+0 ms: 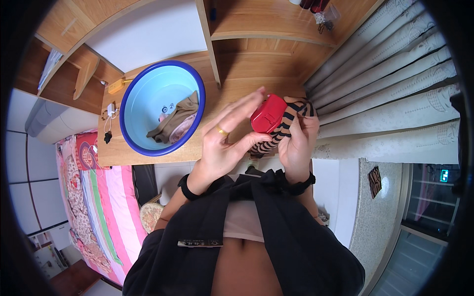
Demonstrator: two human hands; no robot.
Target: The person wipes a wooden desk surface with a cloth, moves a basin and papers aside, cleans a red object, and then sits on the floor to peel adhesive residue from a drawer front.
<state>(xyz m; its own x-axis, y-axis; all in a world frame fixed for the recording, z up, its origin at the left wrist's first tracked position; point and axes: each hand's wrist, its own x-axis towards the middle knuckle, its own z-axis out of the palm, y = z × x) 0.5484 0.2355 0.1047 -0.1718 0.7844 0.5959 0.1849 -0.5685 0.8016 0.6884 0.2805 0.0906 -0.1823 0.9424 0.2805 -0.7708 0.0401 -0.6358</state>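
A small glossy red plastic case-like object [268, 114] with rounded corners and a latch-like tab rests against a tan cloth with black tiger stripes [282, 132]. My left hand [220, 140], wearing a gold ring, spans the red object, thumb at its near edge and fingertips at its far left corner. Those fingers are slightly blurred. On the other side my right hand [296, 145] is closed round the striped cloth, which bunches up over its fingers. Both hands are raised near the desk's front edge.
A light-blue basin with a dark-blue rim [124, 116] stands left on the wooden desk [148, 160], with brown and pale pink cloths [177, 118] inside. Cables and a white charger [111, 109] lie beside it. Grey curtains [385, 98] hang right; a bed [111, 212] is left.
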